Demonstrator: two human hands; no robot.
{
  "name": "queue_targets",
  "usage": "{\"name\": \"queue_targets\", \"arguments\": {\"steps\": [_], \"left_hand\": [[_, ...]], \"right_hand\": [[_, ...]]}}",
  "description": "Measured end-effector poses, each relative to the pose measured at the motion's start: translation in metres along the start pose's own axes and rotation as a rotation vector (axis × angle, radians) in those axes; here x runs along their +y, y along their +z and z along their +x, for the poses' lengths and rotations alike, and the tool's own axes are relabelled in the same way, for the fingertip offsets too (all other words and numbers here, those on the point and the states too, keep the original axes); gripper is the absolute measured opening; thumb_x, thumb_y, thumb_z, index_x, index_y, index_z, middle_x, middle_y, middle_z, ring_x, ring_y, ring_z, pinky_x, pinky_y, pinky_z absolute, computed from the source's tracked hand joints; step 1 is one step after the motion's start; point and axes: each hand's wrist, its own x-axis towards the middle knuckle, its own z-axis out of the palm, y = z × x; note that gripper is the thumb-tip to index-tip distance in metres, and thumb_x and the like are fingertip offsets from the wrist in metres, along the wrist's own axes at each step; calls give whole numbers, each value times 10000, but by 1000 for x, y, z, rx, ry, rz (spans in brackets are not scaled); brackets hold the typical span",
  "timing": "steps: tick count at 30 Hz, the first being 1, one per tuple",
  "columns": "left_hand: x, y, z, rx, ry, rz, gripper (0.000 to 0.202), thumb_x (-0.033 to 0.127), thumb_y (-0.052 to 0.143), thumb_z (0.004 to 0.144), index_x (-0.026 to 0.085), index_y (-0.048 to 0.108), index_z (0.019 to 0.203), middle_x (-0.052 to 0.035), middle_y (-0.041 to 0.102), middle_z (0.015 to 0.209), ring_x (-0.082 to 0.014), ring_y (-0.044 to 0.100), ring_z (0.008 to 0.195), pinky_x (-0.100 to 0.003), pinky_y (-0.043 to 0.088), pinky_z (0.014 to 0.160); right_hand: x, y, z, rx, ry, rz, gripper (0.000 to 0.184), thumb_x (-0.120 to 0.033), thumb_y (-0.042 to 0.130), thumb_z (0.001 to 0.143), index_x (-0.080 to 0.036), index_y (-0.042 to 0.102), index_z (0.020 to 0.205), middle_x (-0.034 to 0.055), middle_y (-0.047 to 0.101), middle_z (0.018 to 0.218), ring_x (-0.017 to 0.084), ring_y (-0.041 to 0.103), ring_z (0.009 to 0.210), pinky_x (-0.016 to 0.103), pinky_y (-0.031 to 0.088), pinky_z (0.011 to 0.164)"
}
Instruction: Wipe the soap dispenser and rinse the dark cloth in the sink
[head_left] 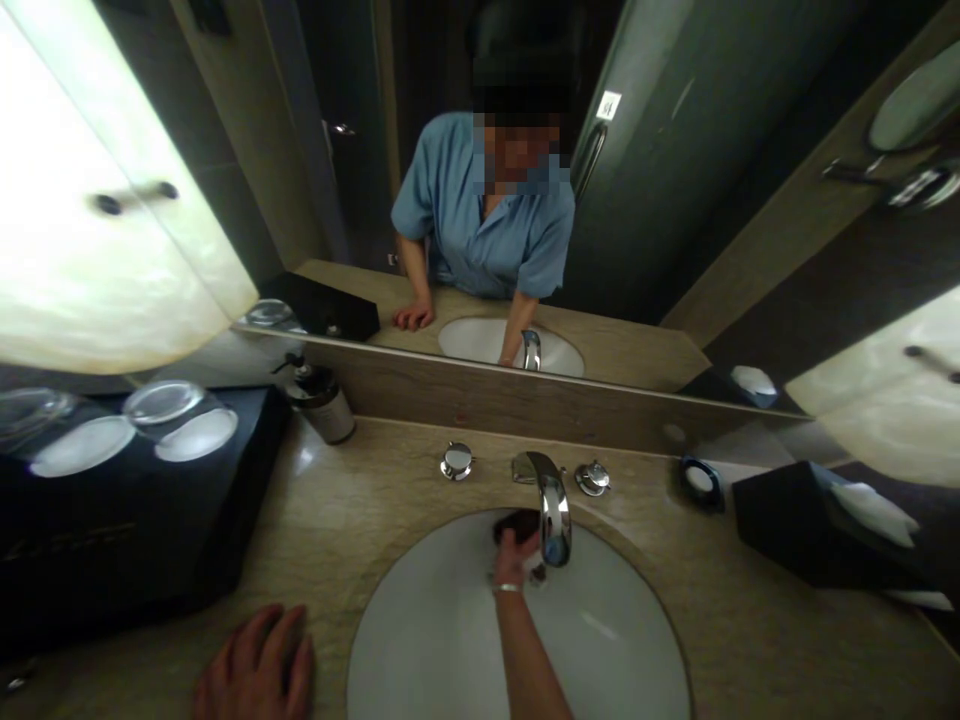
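Observation:
My right hand, with a metal bracelet on the wrist, reaches into the white oval sink basin. It grips a dark sponge-like pad against the base of the chrome faucet, at the basin's far rim. Part of the pad is hidden by my fingers. My left hand rests palm down on the beige marble counter, left of the basin, holding nothing. Chrome tap handles stand on either side of the faucet.
A black tray at left holds upturned glasses. A soap dispenser stands behind it. A soap dish and black tissue box sit at right. The wall mirror reflects me in a blue top.

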Motion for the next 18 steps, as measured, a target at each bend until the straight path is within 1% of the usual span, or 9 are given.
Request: {"name": "queue_targets", "arguments": {"steps": [2,3,5,7,10,12,14,16,18], "left_hand": [[1,-2,-1,-25,-33,-11,501,361,255,894,98,664,1013,-151,558,1081,-313,468,968,-468,406,823],[2,-3,-2,-47,-47,-19,500,361,252,896,101,659,1025,-150,552,1095,-312,461,987,-468,401,840],[4,-7,-2,-90,-64,-30,501,362,244,903,102,647,1049,-149,538,1122,-310,447,1014,-462,389,867],[5,-11,-1,-119,-80,-30,504,370,232,911,109,637,1059,-144,528,1141,-311,442,1023,-459,381,875],[7,-14,1,-142,-98,-37,491,374,228,914,124,619,1074,-133,519,1154,-315,439,1033,-458,375,866],[6,-14,0,-143,-94,-45,462,363,249,909,131,612,1076,-127,516,1152,-315,431,1043,-455,368,870],[5,-13,-1,-137,-87,-49,429,345,278,902,130,613,1062,-128,515,1142,-311,426,1045,-447,362,880],[4,-13,-3,-133,-88,-48,396,337,310,898,139,609,1067,-120,510,1149,-309,419,1054,-442,355,891],[4,-13,-5,-133,-93,-47,365,330,341,894,153,600,1079,-111,505,1156,-305,417,1062,-434,354,892]], "right_hand": [[-26,31,-56,-210,-259,-1,887,-239,491,734,0,-12,1424,264,-63,1493,329,-10,1406,470,119,1141],[-29,36,-85,-428,-438,-56,957,-168,529,638,-40,27,1444,229,-107,1503,351,-48,1400,508,90,1133],[-15,28,-129,-826,-686,-189,1084,-155,590,516,-338,86,1458,31,-26,1546,394,63,1386,601,193,1071],[16,0,-137,-1005,-764,-354,1094,-229,658,486,-513,121,1395,-70,103,1535,413,181,1351,631,303,987],[63,-58,-82,-848,-672,-679,983,-323,701,534,-528,221,1367,-57,216,1506,393,260,1320,544,377,970],[81,-99,-28,-695,-570,-798,865,-170,678,591,-371,373,1375,93,348,1429,395,357,1254,499,370,991],[92,-135,14,-490,-492,-838,787,-35,461,740,-347,260,1435,142,383,1374,358,472,1132,475,451,868],[101,-160,27,-347,-427,-844,748,29,203,801,-364,251,1436,143,260,1449,388,414,1184,489,449,820],[110,-167,6,-336,-331,-827,701,32,162,801,-272,413,1381,180,188,1474,437,382,1207,523,426,828]]}}
